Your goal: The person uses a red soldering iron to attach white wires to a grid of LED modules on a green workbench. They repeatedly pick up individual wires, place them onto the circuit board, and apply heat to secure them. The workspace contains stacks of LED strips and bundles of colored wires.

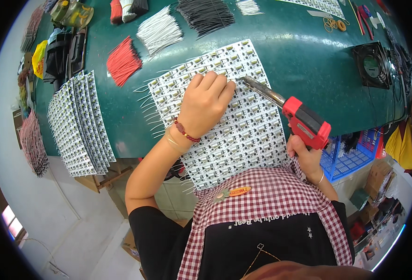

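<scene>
A large white panel of small circuit boards (245,140) lies in front of me, its near edge against my checked apron (271,191). Thin white wires stick out along its left side. My left hand (205,100) rests over the panel's upper part, fingers bent and pinched together; whatever they hold is hidden. In my right hand (306,156) is the grip of a red and black soldering gun (307,122). Its metal barrel slants up and left, and the tip sits just right of my left fingertips, close above the boards.
On the green table (318,51) lie bundles of red wires (124,60), white wires (160,31) and black wires (205,16). Overlapping circuit panels (75,126) stand at the left edge. A small black fan (373,65) is at the right, above a blue crate (348,156).
</scene>
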The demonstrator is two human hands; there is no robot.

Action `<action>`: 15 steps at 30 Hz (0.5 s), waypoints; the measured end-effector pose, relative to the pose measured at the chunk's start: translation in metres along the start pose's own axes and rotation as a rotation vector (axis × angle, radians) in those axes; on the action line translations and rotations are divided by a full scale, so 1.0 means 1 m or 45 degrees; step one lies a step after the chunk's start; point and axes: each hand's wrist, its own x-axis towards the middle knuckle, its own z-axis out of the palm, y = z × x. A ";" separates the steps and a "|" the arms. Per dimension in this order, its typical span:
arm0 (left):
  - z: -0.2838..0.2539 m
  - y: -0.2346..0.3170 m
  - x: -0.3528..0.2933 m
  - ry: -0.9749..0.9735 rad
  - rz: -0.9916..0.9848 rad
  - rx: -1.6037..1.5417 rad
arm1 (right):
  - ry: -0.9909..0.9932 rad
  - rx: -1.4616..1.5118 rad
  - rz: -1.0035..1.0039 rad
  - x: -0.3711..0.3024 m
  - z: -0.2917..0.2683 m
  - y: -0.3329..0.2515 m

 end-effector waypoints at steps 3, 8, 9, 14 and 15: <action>0.004 0.000 -0.002 -0.018 -0.012 -0.013 | -0.031 -0.045 0.002 0.001 -0.002 0.003; 0.004 0.001 -0.001 -0.011 -0.010 -0.034 | 0.009 -0.070 0.002 0.001 0.001 -0.002; 0.003 0.001 -0.001 -0.014 -0.009 -0.030 | 0.024 -0.073 0.018 0.001 0.002 -0.003; 0.004 0.001 -0.002 -0.005 -0.008 -0.032 | -0.007 -0.133 0.002 0.001 -0.004 0.007; 0.004 0.001 -0.002 -0.008 -0.008 -0.031 | -0.009 -0.120 0.023 0.000 -0.005 0.007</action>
